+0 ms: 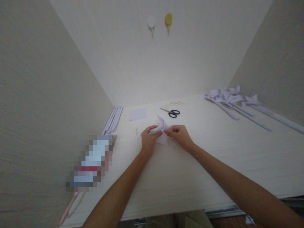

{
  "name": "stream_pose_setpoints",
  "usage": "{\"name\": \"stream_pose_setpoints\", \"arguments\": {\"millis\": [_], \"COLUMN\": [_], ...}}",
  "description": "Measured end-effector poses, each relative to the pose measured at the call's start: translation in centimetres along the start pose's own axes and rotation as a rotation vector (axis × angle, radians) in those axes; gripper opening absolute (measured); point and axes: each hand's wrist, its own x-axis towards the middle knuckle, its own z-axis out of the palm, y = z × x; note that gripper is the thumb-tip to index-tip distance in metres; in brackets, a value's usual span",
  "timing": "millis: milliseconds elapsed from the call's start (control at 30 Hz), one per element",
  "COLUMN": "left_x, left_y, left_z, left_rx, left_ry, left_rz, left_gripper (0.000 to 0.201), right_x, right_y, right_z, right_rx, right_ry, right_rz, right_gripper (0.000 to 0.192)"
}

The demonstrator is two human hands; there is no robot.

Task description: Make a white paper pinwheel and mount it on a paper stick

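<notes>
Between my two hands, above the middle of the white tabletop (pixel 180 167), is a white paper pinwheel (pixel 161 139) with curled, pointed blades. My left hand (pixel 149 139) grips it from the left, thumb across the front. From the right, the fingertips of my right hand (pixel 179 134) pinch the paper near its centre. Whatever small piece may be between those fingertips is hidden. Just beyond the hands lie black-handled scissors (pixel 172 112) and a flat square of white paper (pixel 138 114). A few small thin pale pieces (pixel 136 131) are scattered by my left hand.
Rolled paper sticks (pixel 113 120) lie at the left wall. A pile of paper pinwheels (pixel 225 95) with sticks occupies the back right. More thin bits (pixel 175 103) lie behind the scissors. A blurred device (pixel 92 161) leans at left; two hooks, white (pixel 151 22) and yellow (pixel 168 19), hang on the wall.
</notes>
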Motion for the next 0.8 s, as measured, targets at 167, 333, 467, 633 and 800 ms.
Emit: {"name": "stream_pose_setpoints", "arguments": {"millis": [167, 333, 467, 633, 800], "left_x": [0.13, 0.23, 0.18, -0.04, -0.28], "left_y": [-0.19, -0.42, -0.38, -0.24, -0.06], "left_z": [-0.01, -0.13, -0.22, -0.12, 0.10], "left_rx": [0.010, 0.015, -0.016, -0.044, -0.041], "left_ry": [-0.003, -0.021, -0.066, -0.079, -0.076], "left_rz": [0.004, 0.020, 0.005, 0.016, 0.001], "left_gripper": [0.037, 0.037, 0.037, 0.038, 0.039], "right_x": [0.09, -0.03, -0.06, -0.14, -0.25], "right_y": [-0.03, -0.29, -0.34, 0.07, 0.25], "right_z": [-0.02, -0.05, 0.02, 0.45, 0.82], "right_rx": [-0.038, -0.026, 0.009, 0.195, 0.448], "right_ry": [0.005, 0.001, 0.021, 0.096, 0.069], "right_rz": [-0.017, -0.003, 0.021, 0.020, -0.001], "right_gripper": [0.024, 0.023, 0.023, 0.029, 0.045]}}
